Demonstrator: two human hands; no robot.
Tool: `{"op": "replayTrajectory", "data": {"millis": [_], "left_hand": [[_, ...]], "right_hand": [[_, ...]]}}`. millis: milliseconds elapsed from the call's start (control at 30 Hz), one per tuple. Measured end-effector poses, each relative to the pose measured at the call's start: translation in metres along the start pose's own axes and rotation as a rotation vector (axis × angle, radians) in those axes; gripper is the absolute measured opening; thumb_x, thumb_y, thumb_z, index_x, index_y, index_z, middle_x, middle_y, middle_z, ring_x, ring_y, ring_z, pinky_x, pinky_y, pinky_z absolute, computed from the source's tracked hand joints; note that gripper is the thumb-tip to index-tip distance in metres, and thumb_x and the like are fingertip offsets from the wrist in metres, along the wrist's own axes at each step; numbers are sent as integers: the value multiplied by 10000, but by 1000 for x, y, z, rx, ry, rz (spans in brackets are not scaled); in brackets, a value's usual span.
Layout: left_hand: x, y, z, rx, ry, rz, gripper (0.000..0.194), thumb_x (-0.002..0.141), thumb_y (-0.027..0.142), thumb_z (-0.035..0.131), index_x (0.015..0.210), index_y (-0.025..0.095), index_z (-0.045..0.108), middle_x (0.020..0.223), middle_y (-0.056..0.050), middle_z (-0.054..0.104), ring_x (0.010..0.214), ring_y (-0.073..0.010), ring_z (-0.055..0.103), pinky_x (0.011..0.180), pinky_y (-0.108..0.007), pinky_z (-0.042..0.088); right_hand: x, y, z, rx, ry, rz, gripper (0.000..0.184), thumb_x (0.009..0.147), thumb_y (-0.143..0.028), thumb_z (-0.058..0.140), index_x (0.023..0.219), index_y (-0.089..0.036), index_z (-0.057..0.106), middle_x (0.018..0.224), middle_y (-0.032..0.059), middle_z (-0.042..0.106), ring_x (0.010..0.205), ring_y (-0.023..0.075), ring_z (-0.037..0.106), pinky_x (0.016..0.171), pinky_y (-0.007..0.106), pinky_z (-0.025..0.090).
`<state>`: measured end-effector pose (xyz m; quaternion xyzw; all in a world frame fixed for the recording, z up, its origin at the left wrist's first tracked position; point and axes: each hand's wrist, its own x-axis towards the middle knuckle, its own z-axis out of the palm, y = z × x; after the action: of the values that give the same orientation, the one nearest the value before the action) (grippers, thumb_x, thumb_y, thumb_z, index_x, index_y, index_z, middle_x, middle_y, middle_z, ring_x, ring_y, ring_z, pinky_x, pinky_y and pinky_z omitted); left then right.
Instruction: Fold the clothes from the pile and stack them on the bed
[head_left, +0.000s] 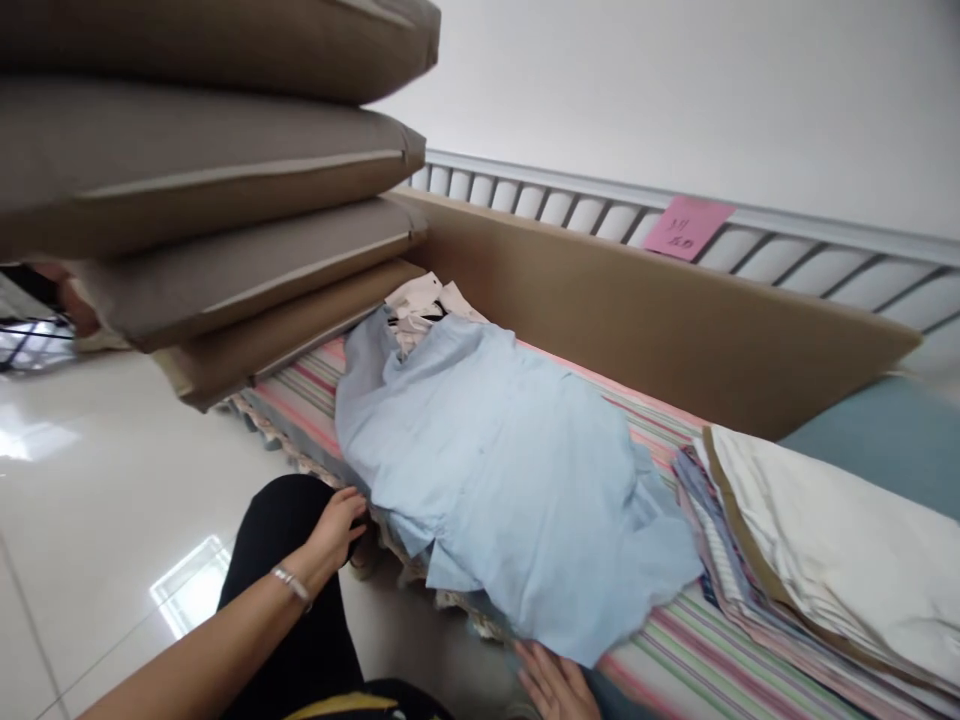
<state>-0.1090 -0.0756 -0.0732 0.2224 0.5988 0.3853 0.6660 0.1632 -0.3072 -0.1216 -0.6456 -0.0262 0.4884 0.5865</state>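
A light blue shirt [517, 450] lies spread across a striped sheet [690, 640], its far end beside a white collared garment [420, 300]. My left hand [341, 525], with a silver bracelet at the wrist, rests by my knee and the sheet's front edge, just short of the shirt. Its fingers are apart and hold nothing that I can see. At the near end of the shirt, my right hand [555, 685] lies with fingers spread, close to the hem. Whether it touches the cloth I cannot tell. The lower picture edge cuts off part of that hand.
Several thick brown-grey cushions [247, 230] are stacked at the left. On the right lies a pile of folded clothes [840, 560], white on top. A brown panel [600, 310] stands behind, before a slatted rail [570, 200] with a pink note [686, 228].
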Motion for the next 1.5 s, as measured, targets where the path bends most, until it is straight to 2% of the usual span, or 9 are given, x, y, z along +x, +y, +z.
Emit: {"op": "replayTrajectory", "data": {"millis": [167, 333, 700, 900, 1000, 1100, 1300, 1400, 1500], "left_hand": [[10, -6, 18, -13, -144, -83, 199, 704, 76, 517, 868, 175, 568, 791, -9, 622, 760, -147, 592, 761, -293, 416], [1, -11, 19, -33, -331, -161, 99, 791, 171, 475, 734, 143, 550, 695, -40, 607, 654, -163, 592, 711, -298, 455], [-29, -9, 28, -122, -480, -220, 138, 845, 249, 519, 904, 131, 560, 735, -53, 647, 634, -169, 635, 673, -302, 513], [-24, -3, 37, -157, -457, -192, 90, 850, 211, 543, 824, 128, 565, 662, -39, 630, 601, -156, 634, 646, -270, 518], [-25, 2, 31, -202, -554, -194, 46, 826, 153, 559, 788, 130, 546, 743, -68, 660, 712, -179, 671, 768, -317, 529], [-29, 9, 25, -190, -633, -160, 208, 729, 46, 624, 708, 163, 454, 864, -115, 689, 830, -213, 683, 842, -359, 514], [-22, 13, 26, 23, -483, -91, 283, 677, 95, 719, 771, 167, 462, 747, -76, 682, 685, -186, 670, 719, -332, 527], [-16, 14, 26, 52, -393, -23, 253, 672, 176, 747, 776, 145, 518, 649, -26, 643, 575, -154, 618, 623, -299, 504], [-14, 18, 27, 8, -352, 73, 259, 649, 206, 768, 769, 141, 547, 692, -8, 641, 603, -121, 594, 586, -230, 460]], "right_hand": [[-3, -6, 37, 17, -68, -16, 553, 404, -486, 845, 817, -174, 652, 955, 102, 716, 1009, 300, 634, 811, 361, 523], [-16, -11, 50, -54, -52, -29, 579, 503, -571, 782, 847, -126, 646, 918, 139, 720, 897, 275, 669, 732, 337, 526], [-31, -82, 74, 178, -151, -23, 440, 535, -457, 799, 805, -156, 626, 814, 70, 698, 845, 206, 654, 705, 279, 524], [-17, -66, 84, 105, -134, -253, 508, 541, -377, 780, 981, -219, 581, 1129, 58, 641, 1132, 253, 549, 918, 370, 471], [-10, -53, 88, 45, -181, -361, 769, 501, -265, 751, 1216, -244, 469, 1312, 79, 540, 1219, 248, 485, 987, 382, 416], [-2, -50, 93, -164, -172, -460, 781, 493, -276, 721, 1229, -213, 471, 1280, 97, 567, 1172, 251, 521, 976, 370, 415], [4, -68, 101, -708, 22, -539, 276, 586, -453, 659, 660, -188, 649, 795, 133, 709, 894, 327, 620, 879, 410, 431], [1, -74, 101, -641, 6, -506, 317, 602, -508, 658, 611, -191, 635, 697, 112, 697, 820, 317, 630, 791, 396, 463], [-5, -75, 101, -317, -81, -360, 373, 583, -528, 701, 713, -186, 631, 693, 50, 695, 746, 256, 639, 654, 341, 496]]}}
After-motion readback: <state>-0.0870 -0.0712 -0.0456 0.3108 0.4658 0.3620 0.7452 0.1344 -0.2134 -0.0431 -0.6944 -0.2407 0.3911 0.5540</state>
